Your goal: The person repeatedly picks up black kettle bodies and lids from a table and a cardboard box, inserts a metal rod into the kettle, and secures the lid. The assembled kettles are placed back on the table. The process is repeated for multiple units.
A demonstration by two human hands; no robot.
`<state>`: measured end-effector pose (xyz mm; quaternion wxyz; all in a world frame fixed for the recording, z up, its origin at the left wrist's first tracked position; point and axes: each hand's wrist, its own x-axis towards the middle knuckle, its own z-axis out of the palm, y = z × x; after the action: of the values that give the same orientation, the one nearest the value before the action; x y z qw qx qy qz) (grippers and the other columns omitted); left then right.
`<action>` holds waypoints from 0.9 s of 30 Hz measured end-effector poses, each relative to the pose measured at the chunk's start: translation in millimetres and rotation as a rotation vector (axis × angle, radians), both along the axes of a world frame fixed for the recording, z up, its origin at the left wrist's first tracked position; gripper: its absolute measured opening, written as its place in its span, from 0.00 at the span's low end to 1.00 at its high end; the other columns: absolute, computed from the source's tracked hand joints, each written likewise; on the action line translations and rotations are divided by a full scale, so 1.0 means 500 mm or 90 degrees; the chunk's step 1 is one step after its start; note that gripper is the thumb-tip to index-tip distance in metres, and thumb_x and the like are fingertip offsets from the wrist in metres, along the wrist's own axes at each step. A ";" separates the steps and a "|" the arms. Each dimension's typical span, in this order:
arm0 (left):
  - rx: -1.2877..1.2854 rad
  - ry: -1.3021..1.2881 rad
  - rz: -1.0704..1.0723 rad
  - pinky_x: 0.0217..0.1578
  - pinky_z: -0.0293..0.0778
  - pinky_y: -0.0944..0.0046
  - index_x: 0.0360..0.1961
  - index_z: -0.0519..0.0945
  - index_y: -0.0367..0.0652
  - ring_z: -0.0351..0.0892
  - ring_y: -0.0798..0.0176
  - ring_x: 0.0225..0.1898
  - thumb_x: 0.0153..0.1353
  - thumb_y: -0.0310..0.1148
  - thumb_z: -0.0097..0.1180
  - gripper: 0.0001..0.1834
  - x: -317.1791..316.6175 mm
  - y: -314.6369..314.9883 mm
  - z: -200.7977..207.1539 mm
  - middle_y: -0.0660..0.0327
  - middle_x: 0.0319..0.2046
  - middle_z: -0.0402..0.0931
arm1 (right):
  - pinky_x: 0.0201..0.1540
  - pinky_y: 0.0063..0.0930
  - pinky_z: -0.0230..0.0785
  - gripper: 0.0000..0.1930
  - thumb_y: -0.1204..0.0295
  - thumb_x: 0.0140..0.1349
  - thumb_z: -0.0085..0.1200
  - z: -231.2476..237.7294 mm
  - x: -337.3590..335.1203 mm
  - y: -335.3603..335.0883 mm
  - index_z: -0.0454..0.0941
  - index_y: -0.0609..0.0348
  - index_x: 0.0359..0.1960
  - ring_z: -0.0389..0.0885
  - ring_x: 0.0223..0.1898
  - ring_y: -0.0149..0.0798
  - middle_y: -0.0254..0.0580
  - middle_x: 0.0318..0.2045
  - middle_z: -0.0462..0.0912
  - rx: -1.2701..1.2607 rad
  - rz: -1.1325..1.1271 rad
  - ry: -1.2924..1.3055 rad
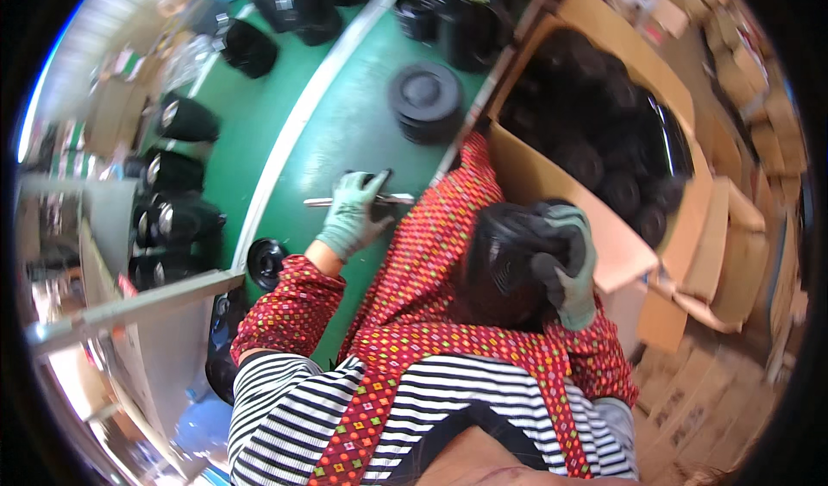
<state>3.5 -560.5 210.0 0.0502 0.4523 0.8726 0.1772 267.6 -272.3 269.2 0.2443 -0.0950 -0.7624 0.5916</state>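
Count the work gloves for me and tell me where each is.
2: one on the left hand, at the thin rod; one on the right hand, against the black object. More may be hidden.

A black rounded piece (496, 270) lies at the near right, against the red patterned apron (405, 283) over the person's lap. Its surface is glossy, with pale highlights and faint curved marks on the side. The gloved right hand (569, 266) is wrapped over its right end, hiding that part; whether it has an opening cannot be told.

Farther left, a slim, straight silver rod (395, 199) runs roughly left to right at the green table (323, 141). The gloved left hand (354, 210) covers its middle, both ends showing; whether it touches the table is unclear.
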 end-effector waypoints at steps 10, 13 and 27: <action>0.362 -0.344 -0.201 0.76 0.56 0.42 0.74 0.67 0.42 0.54 0.34 0.78 0.48 0.42 0.83 0.54 0.118 -0.049 0.201 0.38 0.78 0.53 | 0.67 0.47 0.74 0.36 0.39 0.77 0.41 0.117 -0.213 -0.078 0.71 0.54 0.72 0.79 0.63 0.48 0.47 0.66 0.78 -0.815 0.058 -0.041; 0.548 -0.522 0.051 0.69 0.68 0.48 0.63 0.77 0.34 0.73 0.46 0.68 0.65 0.37 0.70 0.29 0.123 -0.105 0.201 0.42 0.66 0.74 | 0.67 0.46 0.72 0.30 0.49 0.77 0.46 0.033 -0.270 -0.127 0.69 0.54 0.72 0.78 0.63 0.45 0.44 0.65 0.76 -0.420 0.127 -0.084; 0.460 -0.097 0.515 0.44 0.79 0.53 0.44 0.87 0.41 0.87 0.50 0.38 0.63 0.57 0.68 0.27 -0.608 -0.084 0.004 0.52 0.32 0.87 | 0.58 0.39 0.74 0.26 0.78 0.67 0.59 -0.059 -0.278 -0.233 0.73 0.68 0.66 0.82 0.52 0.48 0.56 0.59 0.79 0.170 0.223 -0.015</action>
<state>-300.4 -602.7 212.0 -0.1173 0.0551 0.8542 0.5035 128.6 -388.7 239.7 0.1393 0.0649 -0.8416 0.5177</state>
